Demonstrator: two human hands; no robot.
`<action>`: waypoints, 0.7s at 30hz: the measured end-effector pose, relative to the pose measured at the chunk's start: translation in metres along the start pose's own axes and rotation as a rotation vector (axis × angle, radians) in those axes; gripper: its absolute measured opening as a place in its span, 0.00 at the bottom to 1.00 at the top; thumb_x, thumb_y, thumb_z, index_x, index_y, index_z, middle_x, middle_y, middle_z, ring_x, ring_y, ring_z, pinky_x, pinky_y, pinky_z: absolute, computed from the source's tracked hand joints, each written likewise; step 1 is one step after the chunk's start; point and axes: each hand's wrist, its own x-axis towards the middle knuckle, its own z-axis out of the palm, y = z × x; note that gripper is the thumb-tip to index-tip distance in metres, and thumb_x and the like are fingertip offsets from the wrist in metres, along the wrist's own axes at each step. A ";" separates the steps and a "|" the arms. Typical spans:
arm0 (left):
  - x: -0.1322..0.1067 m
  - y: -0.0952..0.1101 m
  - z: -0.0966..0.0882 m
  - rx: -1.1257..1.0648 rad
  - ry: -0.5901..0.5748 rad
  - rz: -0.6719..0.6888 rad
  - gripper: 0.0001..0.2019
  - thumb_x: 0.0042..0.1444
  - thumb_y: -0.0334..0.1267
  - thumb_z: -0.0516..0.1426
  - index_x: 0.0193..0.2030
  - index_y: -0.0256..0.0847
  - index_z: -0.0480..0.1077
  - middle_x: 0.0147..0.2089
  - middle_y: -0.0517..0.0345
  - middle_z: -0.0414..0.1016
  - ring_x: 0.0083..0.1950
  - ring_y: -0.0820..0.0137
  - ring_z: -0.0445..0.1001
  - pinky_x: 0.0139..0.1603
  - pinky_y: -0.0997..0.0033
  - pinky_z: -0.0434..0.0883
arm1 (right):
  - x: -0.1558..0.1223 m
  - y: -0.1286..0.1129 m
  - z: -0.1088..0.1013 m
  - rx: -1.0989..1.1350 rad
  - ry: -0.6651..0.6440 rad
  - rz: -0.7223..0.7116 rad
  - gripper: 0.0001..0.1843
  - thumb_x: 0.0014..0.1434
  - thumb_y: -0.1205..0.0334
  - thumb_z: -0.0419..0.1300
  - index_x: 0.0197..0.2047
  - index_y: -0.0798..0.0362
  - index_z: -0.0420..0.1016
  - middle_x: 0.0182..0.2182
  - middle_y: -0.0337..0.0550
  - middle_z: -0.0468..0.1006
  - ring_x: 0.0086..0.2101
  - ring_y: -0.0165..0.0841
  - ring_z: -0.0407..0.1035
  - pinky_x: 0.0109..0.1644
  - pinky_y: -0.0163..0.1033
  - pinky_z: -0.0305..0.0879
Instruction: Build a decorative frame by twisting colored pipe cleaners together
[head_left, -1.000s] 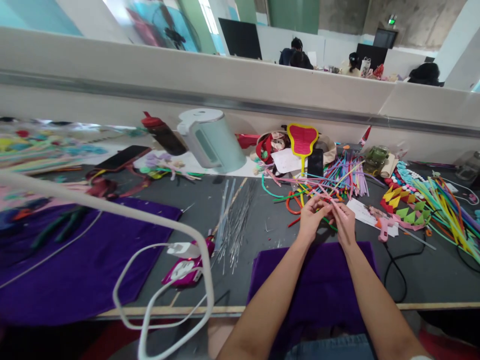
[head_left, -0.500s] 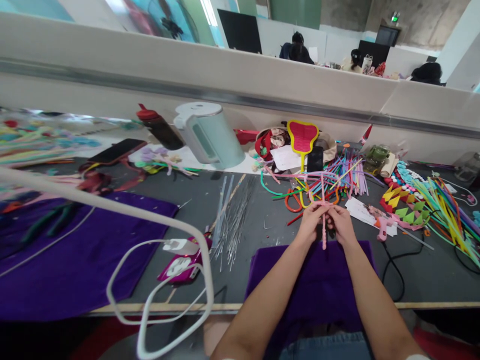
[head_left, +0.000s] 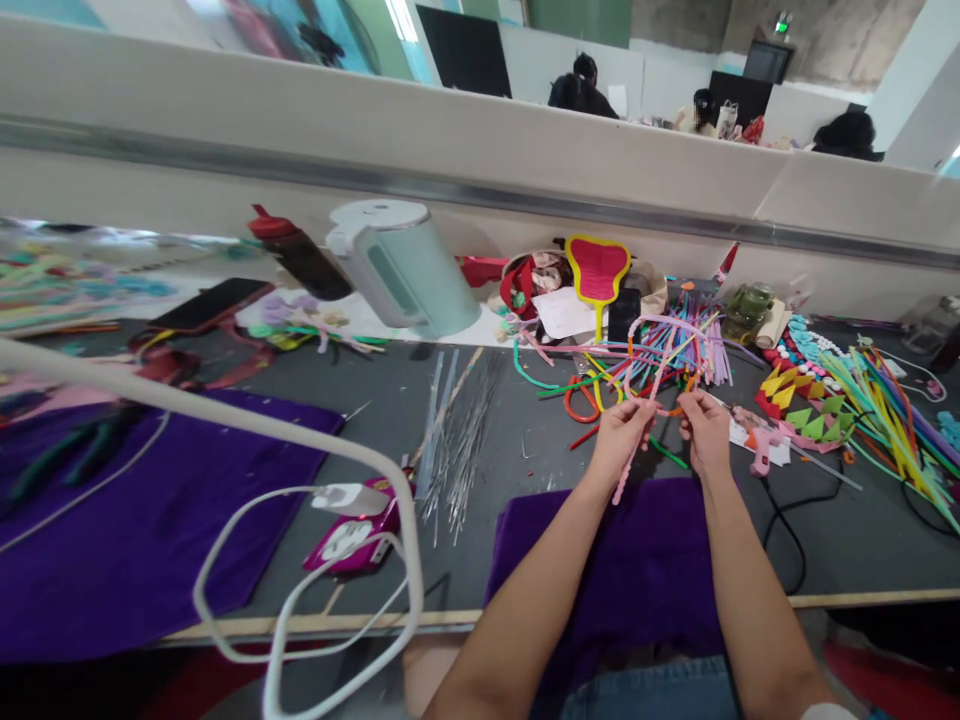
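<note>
A pink pipe cleaner [head_left: 621,484], with a twisted lower stem and a long loop bending over above, is held over the folded purple cloth [head_left: 555,545]. My left hand [head_left: 624,440] is closed around it where the stem meets the loop, and the stem's lower end sticks out below the fingers. A short way to the right, my right hand [head_left: 706,432] is pinched on a pink strand of the same piece. Its fingertips partly hide that strand. Behind both hands lies a pile of coloured pipe cleaners [head_left: 716,360].
At the back stand a light-blue kettle [head_left: 442,275] and a dark bottle [head_left: 307,262]. Thin metal wires [head_left: 472,450] lie left of my hands. A pink glue gun [head_left: 763,448] rests to the right. A white tube [head_left: 225,425] crosses the left foreground.
My hands have moved apart, the right one going right. The pink stem, upright before, now slants, and its strands arch into a wide loop above my hands.
</note>
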 end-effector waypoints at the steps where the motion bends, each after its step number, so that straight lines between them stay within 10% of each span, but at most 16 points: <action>1: -0.001 0.000 0.000 0.013 0.002 -0.008 0.20 0.45 0.52 0.64 0.33 0.34 0.76 0.21 0.63 0.67 0.17 0.81 0.61 0.15 0.80 0.59 | 0.000 0.001 0.000 0.003 0.009 -0.011 0.16 0.46 0.50 0.67 0.28 0.53 0.71 0.17 0.29 0.64 0.15 0.20 0.55 0.14 0.26 0.48; 21: 0.000 -0.005 -0.004 0.062 -0.033 -0.064 0.14 0.43 0.45 0.65 0.29 0.34 0.77 0.20 0.58 0.72 0.18 0.78 0.64 0.18 0.77 0.62 | 0.011 -0.009 -0.016 -0.019 0.230 -0.107 0.17 0.50 0.46 0.62 0.30 0.52 0.69 0.20 0.32 0.67 0.18 0.23 0.58 0.19 0.29 0.54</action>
